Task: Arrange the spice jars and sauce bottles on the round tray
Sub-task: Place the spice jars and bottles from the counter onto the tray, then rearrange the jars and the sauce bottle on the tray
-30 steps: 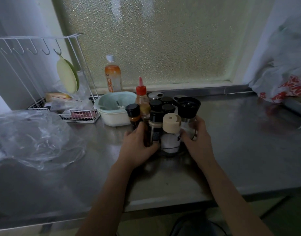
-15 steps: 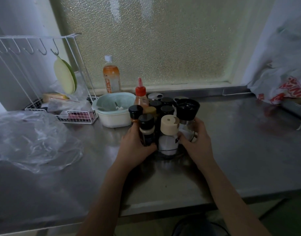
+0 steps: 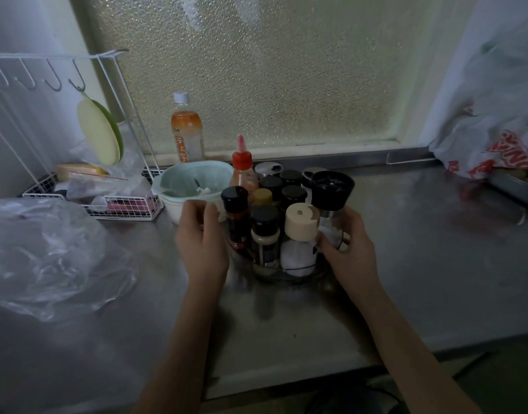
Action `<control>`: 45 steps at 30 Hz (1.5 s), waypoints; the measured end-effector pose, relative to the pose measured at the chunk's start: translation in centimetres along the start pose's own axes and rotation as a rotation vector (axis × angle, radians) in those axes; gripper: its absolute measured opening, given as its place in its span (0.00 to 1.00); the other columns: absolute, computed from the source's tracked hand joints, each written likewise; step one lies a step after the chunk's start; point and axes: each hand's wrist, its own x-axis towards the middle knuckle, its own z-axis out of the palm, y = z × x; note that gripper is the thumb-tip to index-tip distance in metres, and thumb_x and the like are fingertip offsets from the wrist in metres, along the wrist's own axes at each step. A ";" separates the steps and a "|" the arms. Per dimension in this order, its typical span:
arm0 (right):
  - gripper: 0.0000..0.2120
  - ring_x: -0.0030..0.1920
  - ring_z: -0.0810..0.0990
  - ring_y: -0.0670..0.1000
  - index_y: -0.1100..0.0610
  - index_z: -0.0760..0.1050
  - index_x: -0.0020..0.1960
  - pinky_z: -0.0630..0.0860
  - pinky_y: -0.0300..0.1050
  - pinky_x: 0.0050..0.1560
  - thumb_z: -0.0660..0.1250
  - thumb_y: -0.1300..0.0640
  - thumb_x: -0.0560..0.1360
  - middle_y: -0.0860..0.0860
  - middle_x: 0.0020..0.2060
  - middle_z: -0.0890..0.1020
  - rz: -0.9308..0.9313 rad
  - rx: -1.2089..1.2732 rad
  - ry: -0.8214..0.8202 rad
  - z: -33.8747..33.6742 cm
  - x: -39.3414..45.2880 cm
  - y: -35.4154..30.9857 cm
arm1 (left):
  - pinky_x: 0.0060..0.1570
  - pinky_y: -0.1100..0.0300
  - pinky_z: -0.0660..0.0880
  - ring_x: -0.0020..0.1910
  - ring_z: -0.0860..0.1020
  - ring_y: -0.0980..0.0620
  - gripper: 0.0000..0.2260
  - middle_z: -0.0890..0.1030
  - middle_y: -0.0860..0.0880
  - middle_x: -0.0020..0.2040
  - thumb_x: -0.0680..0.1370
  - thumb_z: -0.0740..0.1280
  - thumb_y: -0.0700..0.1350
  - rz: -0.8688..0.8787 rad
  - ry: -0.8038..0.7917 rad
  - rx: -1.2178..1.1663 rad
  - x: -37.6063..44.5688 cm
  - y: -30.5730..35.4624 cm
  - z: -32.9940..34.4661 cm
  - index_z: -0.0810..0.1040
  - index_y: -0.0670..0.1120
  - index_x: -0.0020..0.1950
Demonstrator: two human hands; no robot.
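Note:
On the steel counter stands a round wire-rimmed tray (image 3: 268,274) packed with several upright spice jars. At its front are a dark jar with a black cap (image 3: 265,234) and a white jar with a beige cap (image 3: 298,249). A black-capped jar of red spice (image 3: 236,218) stands at the left, and a red-capped sauce bottle (image 3: 242,174) behind it. My right hand (image 3: 351,258) is wrapped around the glass body of a black-topped grinder (image 3: 331,191) at the tray's right side. My left hand (image 3: 203,243) hovers just left of the tray with curled fingers, holding nothing.
A mint bowl (image 3: 194,180) sits right behind my left hand. An orange drink bottle (image 3: 186,130) stands by the window. A white wire rack (image 3: 92,204) and a clear plastic bag (image 3: 47,252) are on the left, and a white printed bag (image 3: 496,144) at far right.
My left hand set the dark black-capped jar down at the tray's front, let go and drew back to the left. My right hand stayed on the grinder.

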 end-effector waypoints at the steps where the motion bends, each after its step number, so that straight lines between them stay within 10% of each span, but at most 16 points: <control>1: 0.27 0.50 0.75 0.33 0.54 0.65 0.68 0.70 0.22 0.47 0.70 0.60 0.72 0.42 0.55 0.75 0.008 0.001 0.007 0.0 0.0 0.1 | 0.40 0.62 0.71 0.40 0.75 0.53 0.09 0.76 0.51 0.38 0.75 0.59 0.49 -0.044 0.011 0.018 0.5 -0.1 0.2 0.72 0.45 0.42; 4: 0.29 0.60 0.72 0.43 0.56 0.63 0.70 0.72 0.36 0.55 0.70 0.59 0.72 0.49 0.62 0.74 0.057 0.014 0.029 -0.2 0.2 0.4 | 0.40 0.71 0.68 0.42 0.74 0.56 0.06 0.76 0.52 0.42 0.78 0.60 0.47 -0.121 0.004 0.046 1.7 -0.6 1.0 0.72 0.45 0.48; 8: 0.26 0.62 0.70 0.44 0.58 0.63 0.69 0.68 0.19 0.48 0.68 0.62 0.73 0.52 0.64 0.74 0.085 0.041 0.044 -0.1 0.6 0.8 | 0.53 0.65 0.70 0.52 0.76 0.60 0.10 0.78 0.52 0.50 0.81 0.56 0.47 -0.199 -0.239 -0.030 2.7 -1.7 1.8 0.74 0.45 0.54; 12: 0.25 0.61 0.74 0.47 0.58 0.65 0.67 0.70 0.26 0.52 0.68 0.63 0.73 0.52 0.60 0.76 0.085 0.007 0.014 -0.5 1.9 0.8 | 0.61 0.40 0.72 0.60 0.77 0.40 0.24 0.78 0.38 0.61 0.74 0.62 0.57 -0.449 -0.311 -0.232 2.8 -1.7 2.1 0.75 0.41 0.61; 17: 0.23 0.58 0.77 0.50 0.61 0.67 0.65 0.71 0.37 0.55 0.66 0.69 0.72 0.58 0.58 0.79 0.113 -0.055 -0.028 -0.9 3.6 0.9 | 0.40 0.66 0.76 0.43 0.82 0.58 0.13 0.82 0.47 0.47 0.80 0.58 0.43 -0.271 -0.425 -0.203 2.5 -1.1 1.6 0.75 0.39 0.59; 25: 0.11 0.52 0.78 0.42 0.51 0.73 0.58 0.73 0.32 0.51 0.60 0.50 0.78 0.46 0.51 0.80 -0.093 -0.004 0.205 -0.9 -0.3 -2.4 | 0.42 0.71 0.75 0.44 0.81 0.64 0.21 0.84 0.57 0.44 0.70 0.66 0.26 -0.162 -0.641 -0.080 3.0 -2.0 0.5 0.72 0.42 0.60; 30: 0.24 0.50 0.75 0.33 0.49 0.64 0.68 0.72 0.28 0.46 0.66 0.48 0.74 0.36 0.51 0.75 -0.047 -0.078 -0.153 -0.4 -0.2 -3.8 | 0.41 0.73 0.74 0.43 0.79 0.67 0.19 0.81 0.56 0.48 0.70 0.72 0.36 -0.130 -0.463 -0.031 2.4 -1.8 1.3 0.73 0.48 0.57; 39: 0.20 0.44 0.79 0.34 0.46 0.69 0.55 0.77 0.32 0.43 0.74 0.51 0.68 0.38 0.45 0.79 -0.131 0.129 0.270 -2.9 1.6 -9.5 | 0.51 0.56 0.77 0.49 0.79 0.56 0.16 0.79 0.52 0.50 0.71 0.71 0.53 0.002 0.245 -0.001 2.2 -0.3 0.6 0.69 0.54 0.53; 45: 0.20 0.49 0.81 0.45 0.52 0.69 0.54 0.79 0.39 0.47 0.74 0.52 0.67 0.42 0.47 0.77 -0.232 0.179 0.008 1.0 5.8 -15.7 | 0.54 0.58 0.75 0.52 0.78 0.55 0.15 0.79 0.52 0.53 0.71 0.70 0.53 0.018 0.303 0.036 2.2 -0.6 0.5 0.70 0.56 0.54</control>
